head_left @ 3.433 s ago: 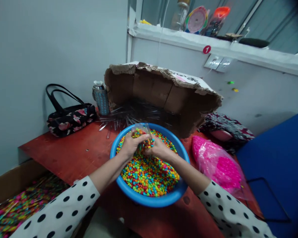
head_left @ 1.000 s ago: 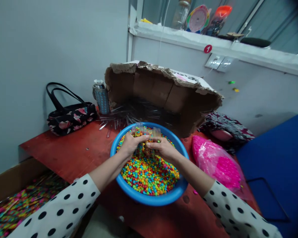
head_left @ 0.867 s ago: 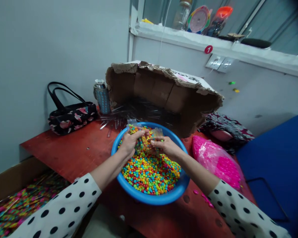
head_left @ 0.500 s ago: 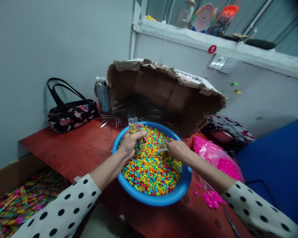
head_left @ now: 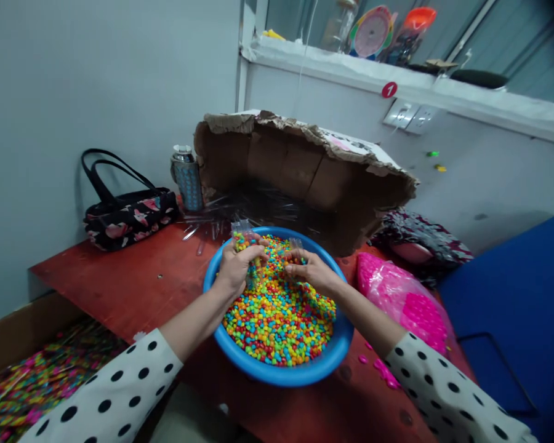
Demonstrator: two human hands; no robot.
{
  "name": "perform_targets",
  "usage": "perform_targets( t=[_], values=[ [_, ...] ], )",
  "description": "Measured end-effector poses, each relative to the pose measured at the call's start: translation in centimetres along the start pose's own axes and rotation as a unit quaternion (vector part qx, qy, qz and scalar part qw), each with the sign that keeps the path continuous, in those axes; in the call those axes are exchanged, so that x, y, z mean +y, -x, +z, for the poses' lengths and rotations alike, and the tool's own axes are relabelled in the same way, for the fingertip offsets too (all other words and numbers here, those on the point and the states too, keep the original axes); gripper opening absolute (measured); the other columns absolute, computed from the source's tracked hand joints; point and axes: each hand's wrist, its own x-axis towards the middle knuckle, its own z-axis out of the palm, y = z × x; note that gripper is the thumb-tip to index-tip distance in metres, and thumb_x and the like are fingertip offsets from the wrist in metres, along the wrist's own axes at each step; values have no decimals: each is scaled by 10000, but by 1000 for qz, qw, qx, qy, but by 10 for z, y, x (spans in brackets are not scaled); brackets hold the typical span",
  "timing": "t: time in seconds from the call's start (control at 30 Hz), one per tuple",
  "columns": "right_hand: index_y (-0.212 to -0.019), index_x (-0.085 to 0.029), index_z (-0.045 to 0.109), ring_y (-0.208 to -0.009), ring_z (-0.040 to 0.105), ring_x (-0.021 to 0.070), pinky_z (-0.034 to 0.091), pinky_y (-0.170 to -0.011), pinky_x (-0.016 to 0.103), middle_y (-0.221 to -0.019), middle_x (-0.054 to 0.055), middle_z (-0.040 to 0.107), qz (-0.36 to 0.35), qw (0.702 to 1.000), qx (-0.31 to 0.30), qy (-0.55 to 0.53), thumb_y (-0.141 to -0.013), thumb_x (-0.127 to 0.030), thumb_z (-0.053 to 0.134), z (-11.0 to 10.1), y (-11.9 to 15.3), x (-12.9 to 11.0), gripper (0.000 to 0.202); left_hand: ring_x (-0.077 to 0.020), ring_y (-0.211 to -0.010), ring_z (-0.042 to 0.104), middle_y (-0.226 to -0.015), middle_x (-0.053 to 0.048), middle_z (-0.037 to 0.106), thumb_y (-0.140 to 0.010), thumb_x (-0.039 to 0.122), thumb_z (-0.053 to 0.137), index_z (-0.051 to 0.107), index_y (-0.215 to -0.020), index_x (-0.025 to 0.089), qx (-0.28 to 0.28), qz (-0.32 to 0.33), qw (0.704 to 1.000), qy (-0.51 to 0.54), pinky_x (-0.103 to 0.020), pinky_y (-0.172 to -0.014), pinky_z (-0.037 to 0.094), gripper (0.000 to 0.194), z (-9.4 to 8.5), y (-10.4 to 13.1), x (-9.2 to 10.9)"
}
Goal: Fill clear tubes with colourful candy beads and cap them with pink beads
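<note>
A blue basin (head_left: 277, 376) full of small multicoloured candies (head_left: 277, 326) stands on the red table. Over its left side, my left hand (head_left: 237, 264) is closed around several clear plastic tubes (head_left: 241, 229) with candies inside; their tops stick out above the fingers. My right hand (head_left: 311, 271) is over the right part of the basin, closed on a clear tube (head_left: 296, 244) whose upper end shows above the fingers. The fingers of that hand are close to the candies, and how full its tube is I cannot make out.
Behind the basin, a torn cardboard box (head_left: 305, 166) lies open with clear tubes (head_left: 268, 206) spilling out. A floral handbag (head_left: 133, 218) and a flask (head_left: 188, 181) stand left. At right are a bag of pink caps (head_left: 401, 301) and a blue panel (head_left: 521, 307). Filled tubes (head_left: 41, 375) lie lower left.
My right hand has turned and shifted slightly left, and its tube, lying sideways before, now points upward. My left hand still grips its tubes. The view has moved a little.
</note>
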Motion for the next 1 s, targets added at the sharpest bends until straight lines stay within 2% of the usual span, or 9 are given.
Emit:
perform_targets(
  t=[0.17,0.3,0.5,0.67,0.73,0.83,0.9,0.93,1.0],
  values=[
    [-908,-190,544,-673,585,129,487,-640,291,-726,-18,568,18,991,9,-129,-565,-352,788,8,5,-10,452,-160,-646,628,-884,-61,672,-566,236,715,618,-805,141,-18,-26,999,-33,-269,-558,515,275,3,3,-2],
    [-861,-182,540,-681,584,128,518,-612,292,-740,-16,562,6,980,26,-198,-522,-335,819,25,9,-18,466,-186,-721,638,-824,-62,686,-559,220,719,662,-799,139,-40,-48,998,-25,-293,-643,525,260,3,3,-6],
    [-796,-169,553,-669,569,134,510,-507,260,-764,-5,566,-52,997,40,-46,-550,-425,783,43,9,-19,423,-207,-691,648,-786,-70,698,-618,225,714,687,-835,121,-130,-114,985,14,-329,-667,526,242,1,4,-8],
    [-848,-176,560,-589,521,103,409,-434,196,-728,-7,540,-80,992,33,90,-663,-500,691,37,15,-30,395,-197,-725,653,-790,-65,703,-611,213,722,687,-766,120,-84,-55,995,20,-307,-713,520,184,5,0,-9],
    [-902,-189,534,-569,495,91,378,-433,190,-719,-13,519,-42,997,-2,68,-703,-503,657,29,18,-33,392,-194,-715,653,-777,-60,704,-605,218,726,674,-763,129,-55,-43,997,29,-308,-708,518,188,5,-1,-8],
    [-981,-208,505,-645,505,106,409,-514,213,-811,14,540,15,996,-51,76,-773,-434,597,11,23,-33,320,-193,-635,644,-717,-46,695,-560,198,749,650,-786,147,-37,-72,996,36,-323,-658,520,252,2,1,-4],
    [-962,-194,508,-702,514,130,421,-584,243,-853,41,557,3,977,-61,206,-819,-335,530,-3,25,-29,202,-204,-615,643,-696,-50,690,-543,192,753,643,-806,150,-48,-101,993,34,-334,-630,522,288,2,4,-1],
    [-941,-180,514,-724,516,145,417,-615,261,-864,57,561,-15,949,-56,311,-829,-277,499,-9,27,-25,149,-209,-614,645,-687,-53,688,-538,192,752,640,-803,148,-53,-108,992,32,-336,-620,523,292,2,5,1],
    [-905,-148,539,-781,524,184,399,-666,299,-890,104,564,-52,841,-25,538,-833,-176,447,-15,28,-17,120,-210,-619,648,-668,-51,681,-530,193,748,631,-790,148,-50,-102,993,34,-326,-611,522,289,2,6,4]
  ],
)
